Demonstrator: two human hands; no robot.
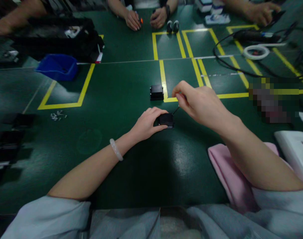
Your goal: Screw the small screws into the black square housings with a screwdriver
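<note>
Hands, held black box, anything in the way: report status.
Left hand holding black box on table. Right hand gripping thin tool at its corner. Second box beyond, nothing visibly blocking.

A small black box [166, 119] with a flat, dull top lies level, its left end partly covered, on the near side of the second box [156, 92] and a little to its right. A thin, dark rod [176, 110], its upper part hidden, slants down to the near right of the second box, its low end by the small black box's far right corner; contact is unclear.
</note>
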